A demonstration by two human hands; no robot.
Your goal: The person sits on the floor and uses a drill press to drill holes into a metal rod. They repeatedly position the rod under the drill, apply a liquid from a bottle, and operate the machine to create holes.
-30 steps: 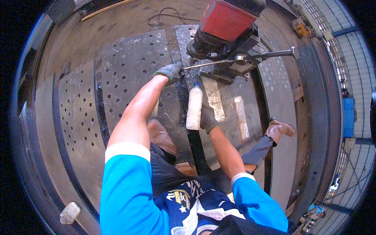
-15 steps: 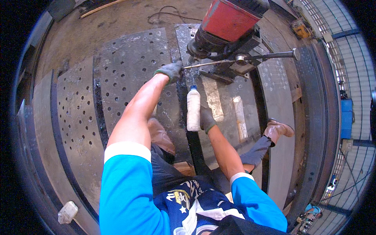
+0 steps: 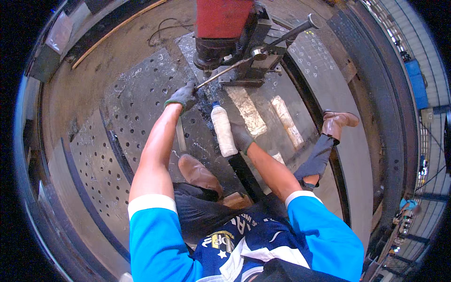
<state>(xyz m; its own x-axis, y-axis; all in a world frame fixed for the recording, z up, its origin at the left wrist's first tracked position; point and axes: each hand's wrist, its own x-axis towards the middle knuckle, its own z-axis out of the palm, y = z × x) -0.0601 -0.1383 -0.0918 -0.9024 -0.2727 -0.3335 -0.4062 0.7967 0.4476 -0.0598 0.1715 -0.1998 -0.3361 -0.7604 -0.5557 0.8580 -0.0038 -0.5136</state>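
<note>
My gloved left hand (image 3: pixel 184 96) is closed round the end of a metal feed lever (image 3: pixel 225 71). This lever runs up to the hub of a red and black drill press (image 3: pixel 218 21), which stands on a steel plate. In my gloved right hand (image 3: pixel 242 137) is a clear plastic bottle (image 3: pixel 222 129) with a blue cap and whitish contents. The fingers are partly hidden behind the bottle. It tilts a little, its cap toward the drill's lower end. The drill's tip is hard to make out.
Steel plates with rows of holes (image 3: pixel 155 94) lie around me, split by dark gaps (image 3: pixel 300 77). Two pale strips (image 3: pixel 246 110) lie right of the bottle. My boots (image 3: pixel 199 174) rest on the plates. A cable (image 3: pixel 162 28) curls on the ground behind.
The whole view has turned, so drill and hands sit further left. The bottle leans more in the picture. A thin streak above its cap no longer shows. Both hands keep their hold.
</note>
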